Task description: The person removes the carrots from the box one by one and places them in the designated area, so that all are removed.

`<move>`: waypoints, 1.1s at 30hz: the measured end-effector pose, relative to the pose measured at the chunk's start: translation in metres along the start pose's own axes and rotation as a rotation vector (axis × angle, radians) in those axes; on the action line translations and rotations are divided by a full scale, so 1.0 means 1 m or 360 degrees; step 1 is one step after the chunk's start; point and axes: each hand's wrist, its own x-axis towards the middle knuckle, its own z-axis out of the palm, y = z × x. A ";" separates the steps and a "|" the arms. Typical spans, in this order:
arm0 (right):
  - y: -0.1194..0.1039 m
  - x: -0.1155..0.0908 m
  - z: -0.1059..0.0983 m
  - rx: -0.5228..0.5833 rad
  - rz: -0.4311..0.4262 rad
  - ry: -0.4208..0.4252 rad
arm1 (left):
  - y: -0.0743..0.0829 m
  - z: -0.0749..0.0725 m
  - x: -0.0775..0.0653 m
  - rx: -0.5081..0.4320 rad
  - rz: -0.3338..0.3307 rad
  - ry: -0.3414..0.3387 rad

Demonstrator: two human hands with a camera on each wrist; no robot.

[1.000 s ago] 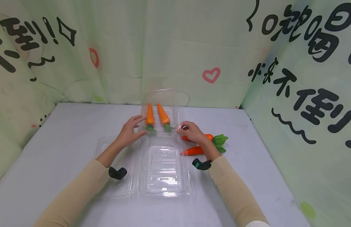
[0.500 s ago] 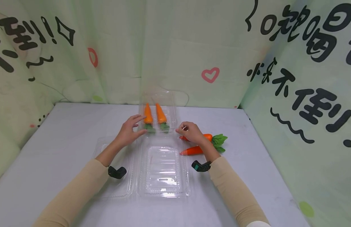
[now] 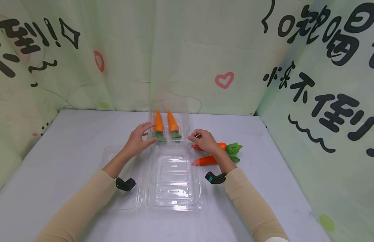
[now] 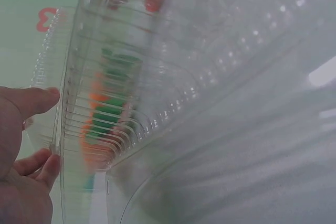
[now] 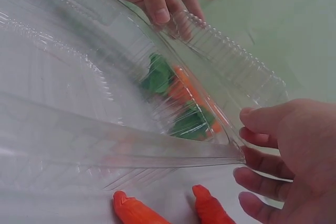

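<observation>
Two orange carrots [image 3: 158, 121] with green tops lie side by side in the far part of a clear plastic clamshell box [image 3: 183, 118]. My left hand [image 3: 139, 138] holds the box's left edge, its thumb at the near corner and its fingers along the side. At the right near corner, my right hand [image 3: 205, 139] pinches the rim. The right wrist view shows the carrots' leafy tops [image 5: 190, 121] through the ribbed plastic, between both hands. In the left wrist view, the thumb and fingertips [image 4: 51, 165] meet the plastic edge.
A clear tray [image 3: 175, 183] lies nearer on the white table [image 3: 75, 144]. Another clear plastic piece [image 3: 131, 196] sits to its left, partly beneath the left forearm. Two redder carrots [image 3: 206, 161] lie under the right wrist. A printed curtain [image 3: 187, 50] closes off the back.
The far part of the box has dropped slightly and its upper edge appears lower. The carrots inside have shifted a little with it. Both hands keep nearly the same place.
</observation>
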 end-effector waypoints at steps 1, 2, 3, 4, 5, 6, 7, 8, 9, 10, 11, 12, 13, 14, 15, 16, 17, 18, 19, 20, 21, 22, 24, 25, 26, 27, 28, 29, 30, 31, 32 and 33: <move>0.000 0.000 0.000 0.0007 0.0006 0.0001 | 0.000 0.000 0.000 -0.0001 0.0001 0.0001; 0.001 0.000 0.000 0.0012 0.0009 0.0002 | 0.001 0.000 0.000 -0.0006 -0.0001 0.0004; 0.001 0.000 0.000 0.0017 0.0012 0.0003 | 0.001 0.000 0.000 -0.0006 -0.0002 0.0005; 0.001 0.000 0.000 0.0018 0.0014 0.0006 | 0.001 0.000 -0.001 -0.0007 -0.0004 0.0006; 0.002 0.001 -0.001 0.0020 0.0015 0.0007 | 0.002 -0.001 -0.001 -0.0010 -0.0006 0.0007; 0.002 0.001 -0.001 0.0021 0.0015 0.0008 | 0.002 -0.001 -0.001 -0.0011 -0.0010 0.0008; 0.002 0.001 -0.001 0.0019 0.0016 0.0010 | 0.002 -0.001 -0.001 -0.0011 -0.0015 0.0009; 0.002 0.000 -0.002 0.0018 0.0010 0.0014 | 0.002 -0.002 -0.001 -0.0011 -0.0014 0.0012; 0.002 0.000 -0.002 0.0018 0.0009 0.0021 | 0.002 -0.002 -0.001 -0.0010 -0.0010 0.0016; 0.002 0.000 -0.002 0.0015 0.0005 0.0028 | 0.002 -0.003 -0.001 -0.0009 -0.0007 0.0020; 0.002 0.000 -0.002 0.0015 0.0000 0.0033 | 0.002 -0.003 -0.001 -0.0007 -0.0002 0.0023; 0.002 0.001 -0.002 0.0017 -0.0003 0.0040 | 0.002 -0.004 -0.001 -0.0006 0.0000 0.0027; 0.002 0.001 -0.002 0.0020 -0.0004 0.0046 | 0.002 -0.005 -0.001 -0.0004 0.0004 0.0032; 0.002 0.001 -0.003 0.0023 -0.0007 0.0051 | 0.002 -0.005 -0.001 -0.0003 0.0007 0.0036; 0.002 0.001 -0.002 0.0026 -0.0008 0.0054 | 0.002 -0.006 -0.001 0.0000 0.0008 0.0039; 0.002 0.001 -0.003 0.0025 -0.0015 0.0058 | 0.003 -0.006 -0.001 0.0004 0.0010 0.0041; 0.002 0.001 -0.003 0.0031 -0.0019 0.0062 | 0.002 -0.007 -0.001 0.0004 0.0011 0.0043; 0.001 0.001 -0.003 0.0039 -0.0023 0.0071 | 0.003 -0.007 -0.001 0.0005 0.0008 0.0045; 0.001 0.001 -0.003 0.0044 -0.0031 0.0079 | 0.003 -0.008 -0.001 0.0003 0.0007 0.0046; 0.000 0.001 -0.004 0.0051 -0.0040 0.0089 | 0.003 -0.008 -0.001 0.0001 0.0007 0.0047; 0.000 0.001 -0.004 0.0057 -0.0050 0.0098 | 0.003 -0.008 -0.001 -0.0003 0.0009 0.0049; -0.001 0.001 -0.004 0.0067 -0.0053 0.0108 | 0.003 -0.008 -0.001 -0.0005 0.0010 0.0051; -0.002 0.003 -0.005 0.0086 -0.0062 0.0122 | 0.002 -0.009 -0.001 -0.0011 0.0011 0.0054; -0.003 0.003 -0.005 0.0093 -0.0069 0.0122 | 0.002 -0.009 -0.001 -0.0013 0.0014 0.0057; -0.004 0.004 -0.006 0.0099 -0.0075 0.0123 | 0.002 -0.009 -0.001 -0.0013 0.0019 0.0061; -0.005 0.004 -0.006 0.0103 -0.0083 0.0122 | 0.002 -0.010 -0.001 -0.0013 0.0026 0.0064; -0.006 0.005 -0.006 0.0109 -0.0089 0.0120 | 0.002 -0.010 -0.001 -0.0011 0.0030 0.0067; -0.007 0.005 -0.006 0.0114 -0.0099 0.0115 | 0.002 -0.010 -0.002 -0.0012 0.0034 0.0071; -0.008 0.006 -0.006 0.0118 -0.0107 0.0108 | 0.002 -0.011 -0.002 -0.0010 0.0041 0.0075; -0.010 0.006 -0.006 0.0127 -0.0112 0.0101 | 0.003 -0.011 -0.002 -0.0006 0.0041 0.0081; -0.011 0.006 -0.006 0.0131 -0.0114 0.0094 | 0.003 -0.011 -0.002 -0.0001 0.0042 0.0085; -0.012 0.006 -0.005 0.0134 -0.0116 0.0086 | 0.003 -0.011 -0.002 0.0002 0.0043 0.0090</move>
